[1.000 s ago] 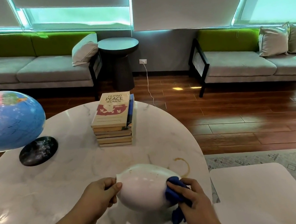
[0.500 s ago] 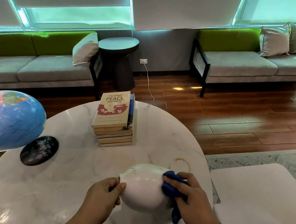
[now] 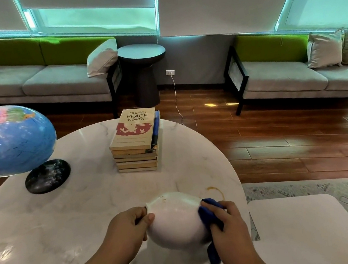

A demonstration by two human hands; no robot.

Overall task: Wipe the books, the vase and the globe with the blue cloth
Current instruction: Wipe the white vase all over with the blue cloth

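Note:
A round white vase [image 3: 175, 223] lies tipped on its side just above the white marble table [image 3: 69, 228], its mouth pointing left. My left hand [image 3: 128, 231] grips the vase at its rim. My right hand [image 3: 227, 223] holds the blue cloth [image 3: 207, 212] bunched against the vase's right side, and a tail of cloth hangs below. A stack of several books [image 3: 135, 147] stands further back on the table. The blue globe [image 3: 8, 140] on a dark round base sits at the far left.
A brown ring stain [image 3: 215, 191] marks the table just behind the vase. A second white surface [image 3: 303, 236] lies to the right over a patterned rug. Sofas and a dark side table [image 3: 142, 68] line the back wall.
The vase has been turned in my hands and looks rounder now. My right hand with the cloth has slid along its right side. My left hand keeps its hold on the rim.

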